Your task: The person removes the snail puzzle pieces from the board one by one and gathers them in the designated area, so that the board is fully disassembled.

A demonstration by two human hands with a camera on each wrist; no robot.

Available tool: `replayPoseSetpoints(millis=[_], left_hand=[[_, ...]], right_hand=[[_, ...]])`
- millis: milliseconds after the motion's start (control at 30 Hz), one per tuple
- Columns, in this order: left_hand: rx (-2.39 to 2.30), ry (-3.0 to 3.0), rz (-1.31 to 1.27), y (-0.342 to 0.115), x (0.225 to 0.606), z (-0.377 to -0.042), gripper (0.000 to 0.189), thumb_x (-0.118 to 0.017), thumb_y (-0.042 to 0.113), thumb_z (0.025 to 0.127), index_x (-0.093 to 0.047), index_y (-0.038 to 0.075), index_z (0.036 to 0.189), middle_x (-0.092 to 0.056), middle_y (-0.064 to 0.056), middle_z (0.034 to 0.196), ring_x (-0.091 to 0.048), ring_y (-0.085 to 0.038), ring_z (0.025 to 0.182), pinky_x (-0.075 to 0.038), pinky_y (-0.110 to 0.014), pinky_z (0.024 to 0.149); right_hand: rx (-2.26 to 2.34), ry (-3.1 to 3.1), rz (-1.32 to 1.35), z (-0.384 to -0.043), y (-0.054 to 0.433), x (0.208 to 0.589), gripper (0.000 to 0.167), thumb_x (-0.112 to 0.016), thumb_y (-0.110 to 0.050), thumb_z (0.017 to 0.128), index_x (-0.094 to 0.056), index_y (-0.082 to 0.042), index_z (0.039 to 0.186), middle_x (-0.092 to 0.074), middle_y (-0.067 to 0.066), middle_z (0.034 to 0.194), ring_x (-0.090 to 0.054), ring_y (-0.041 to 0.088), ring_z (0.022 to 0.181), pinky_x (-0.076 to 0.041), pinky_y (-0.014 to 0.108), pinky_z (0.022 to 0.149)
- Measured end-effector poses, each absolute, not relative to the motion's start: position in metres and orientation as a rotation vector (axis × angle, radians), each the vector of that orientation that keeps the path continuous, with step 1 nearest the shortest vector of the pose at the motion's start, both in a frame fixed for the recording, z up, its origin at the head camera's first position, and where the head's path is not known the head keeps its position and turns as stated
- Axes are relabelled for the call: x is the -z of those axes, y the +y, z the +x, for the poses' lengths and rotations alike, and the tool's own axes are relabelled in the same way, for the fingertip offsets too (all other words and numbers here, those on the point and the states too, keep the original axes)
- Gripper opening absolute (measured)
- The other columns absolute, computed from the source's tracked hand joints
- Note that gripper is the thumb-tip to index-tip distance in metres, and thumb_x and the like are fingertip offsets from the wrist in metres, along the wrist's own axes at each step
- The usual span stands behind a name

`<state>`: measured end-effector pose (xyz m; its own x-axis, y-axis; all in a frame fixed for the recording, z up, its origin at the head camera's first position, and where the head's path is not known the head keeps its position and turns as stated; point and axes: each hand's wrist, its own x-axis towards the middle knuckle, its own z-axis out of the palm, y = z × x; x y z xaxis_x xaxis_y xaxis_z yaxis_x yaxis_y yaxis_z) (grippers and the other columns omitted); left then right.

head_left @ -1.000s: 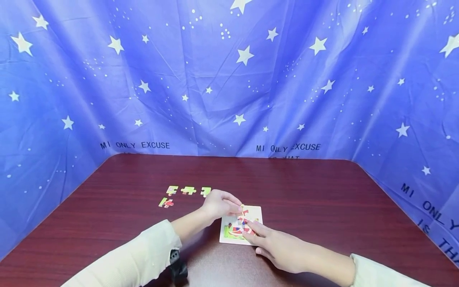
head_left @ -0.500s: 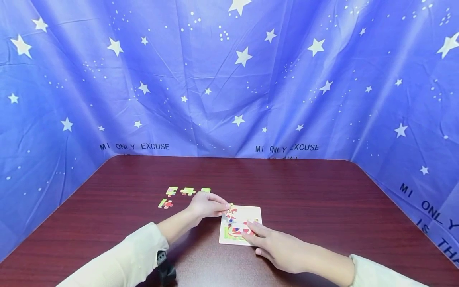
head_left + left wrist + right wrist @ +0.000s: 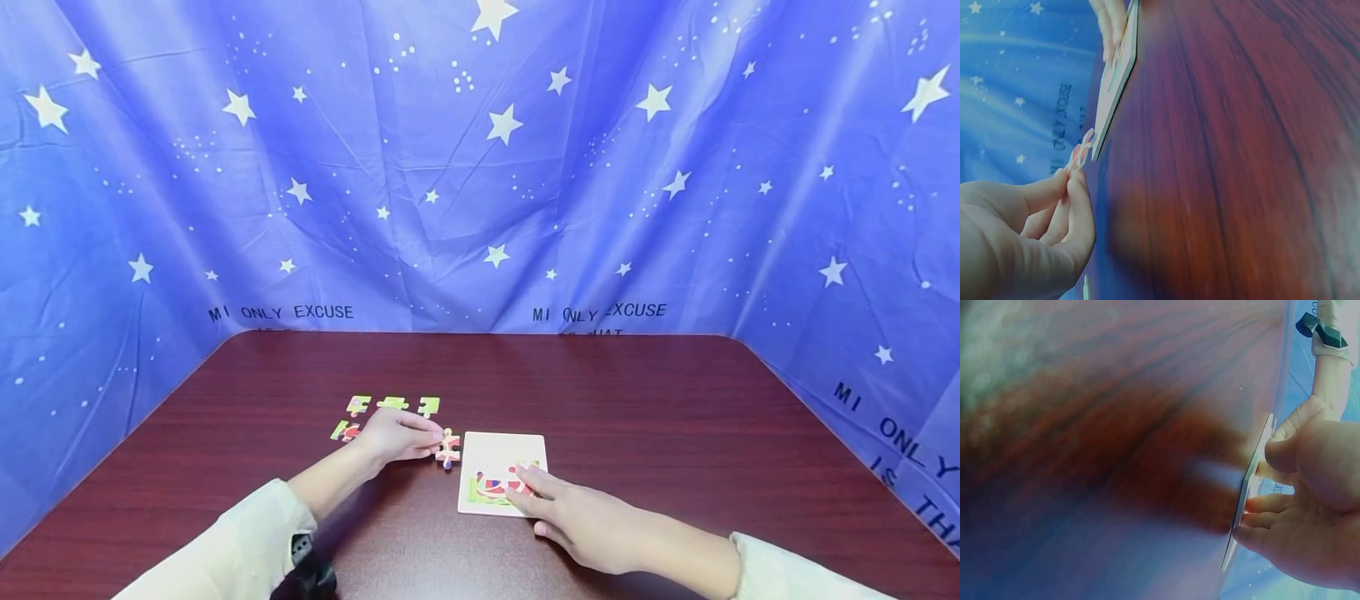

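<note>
In the head view my left hand pinches a red-and-white jigsaw piece between thumb and fingertips, just left of the puzzle board. The left wrist view shows that piece jutting from the fingertips near the board's edge. My right hand rests on the board's lower right with its fingers extended. Beneath and beside those fingers lie joined puzzle pieces in red, blue and green along the near part of the board. The board's far part is bare and white.
Loose jigsaw pieces lie left of the board: a green one, another green one partly behind my left hand, a corner piece, and a red-green piece. A starry blue curtain stands behind the dark red table.
My left hand has carried the pinched piece from over the board leftward, off the board's left edge. The far part of the board is now uncovered. My right hand has stayed in place.
</note>
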<state>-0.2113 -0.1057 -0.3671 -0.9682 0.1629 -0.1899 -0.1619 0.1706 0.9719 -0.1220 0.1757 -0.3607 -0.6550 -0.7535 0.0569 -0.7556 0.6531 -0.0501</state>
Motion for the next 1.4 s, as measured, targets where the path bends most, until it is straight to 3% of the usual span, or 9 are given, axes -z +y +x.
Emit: replayPoseSetpoints(millis=[233, 633, 1133, 1400], left_hand=[[-1.869, 2.178, 0.006, -0.137, 0.360, -0.213, 0.026, -0.055, -0.010, 0.089, -0.061, -0.020, 0.112, -0.073, -0.012, 0.094, -0.067, -0.006, 0.077, -0.059, -0.026, 0.077], [-1.659, 2.460, -0.047, -0.170, 0.358, -0.214, 0.021, -0.070, -0.004, 0.081, -0.068, -0.016, 0.098, -0.073, -0.005, 0.082, -0.065, -0.005, 0.068, -0.059, -0.024, 0.067], [-1.603, 2.449, 0.008, -0.186, 0.358, -0.227, 0.024, -0.068, -0.001, 0.083, -0.066, -0.016, 0.102, -0.072, 0.001, 0.079, -0.066, -0.005, 0.069, -0.059, -0.024, 0.068], [-1.337, 2.836, 0.006, -0.174, 0.359, -0.229, 0.009, -0.075, 0.006, 0.077, -0.076, -0.001, 0.083, -0.071, -0.004, 0.063, -0.062, -0.005, 0.053, -0.051, -0.022, 0.050]], right_hand=[[-0.057, -2.774, 1.314, -0.124, 0.176, 0.356, 0.046, -0.051, -0.022, 0.099, -0.045, -0.016, 0.144, -0.044, 0.012, 0.148, -0.058, 0.023, 0.124, -0.053, 0.031, 0.094], [-0.099, -2.810, 1.279, -0.120, 0.176, 0.357, 0.046, -0.052, -0.021, 0.098, -0.045, -0.018, 0.144, -0.044, 0.013, 0.149, -0.057, 0.025, 0.125, -0.053, 0.033, 0.094], [-0.111, -2.786, 1.308, -0.122, 0.178, 0.364, 0.045, -0.050, -0.024, 0.100, -0.045, -0.018, 0.144, -0.044, 0.014, 0.149, -0.056, 0.025, 0.127, -0.052, 0.034, 0.096], [-0.104, -2.809, 1.285, -0.120, 0.178, 0.365, 0.046, -0.051, -0.025, 0.099, -0.044, -0.019, 0.145, -0.043, 0.013, 0.150, -0.052, 0.025, 0.130, -0.051, 0.034, 0.097]])
